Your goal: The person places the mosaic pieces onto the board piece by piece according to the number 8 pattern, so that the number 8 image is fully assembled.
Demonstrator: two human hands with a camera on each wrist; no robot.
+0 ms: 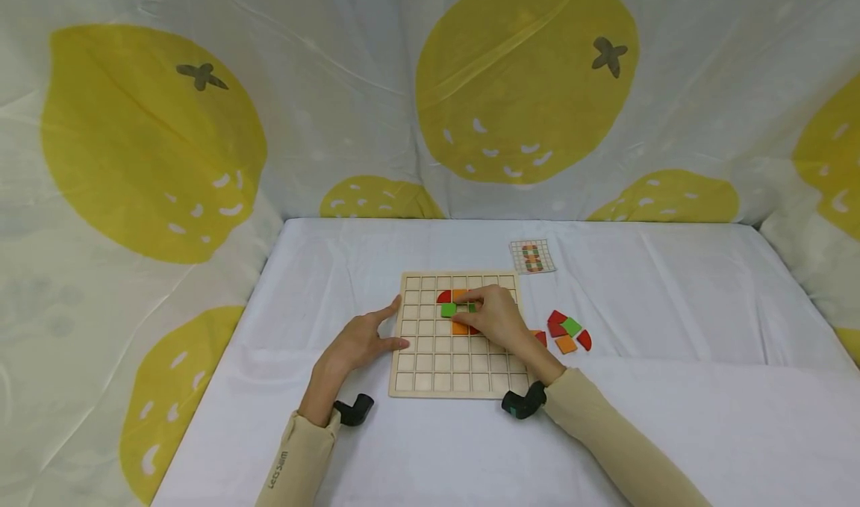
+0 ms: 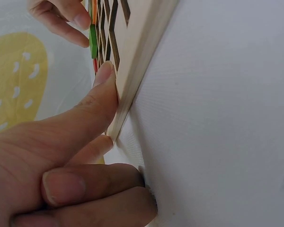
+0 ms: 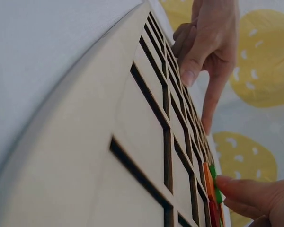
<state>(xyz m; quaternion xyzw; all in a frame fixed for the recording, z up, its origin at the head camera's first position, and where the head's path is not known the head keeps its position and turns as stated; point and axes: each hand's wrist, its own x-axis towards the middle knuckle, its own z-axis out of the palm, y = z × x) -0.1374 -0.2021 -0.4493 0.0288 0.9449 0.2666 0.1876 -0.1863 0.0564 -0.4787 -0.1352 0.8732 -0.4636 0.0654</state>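
A square wooden grid board (image 1: pixel 430 381) lies on the white cloth. My right hand (image 1: pixel 495 316) reaches over it, thumb and index finger pinching a green square tile (image 1: pixel 448 310) at its edges. Near that tile, a red quarter-round tile (image 1: pixel 444 297) and orange tiles (image 1: pixel 460 328) lie in the cells; the right hand partly hides other pieces. My left hand (image 1: pixel 359 340) is at the board's left side. In the left wrist view, its thumb (image 2: pixel 104 75) presses the wooden rim, the index finger touches the edge, and the other fingers are curled.
Right of the board lie loose tiles, including a green one (image 1: pixel 571 326), an orange one (image 1: pixel 566 344) and a red quarter-round (image 1: pixel 584 339). More pieces show beside the right forearm. A pattern card (image 1: pixel 533 256) lies behind the board. A lemon-print curtain (image 1: pixel 363 119) hangs behind the table.
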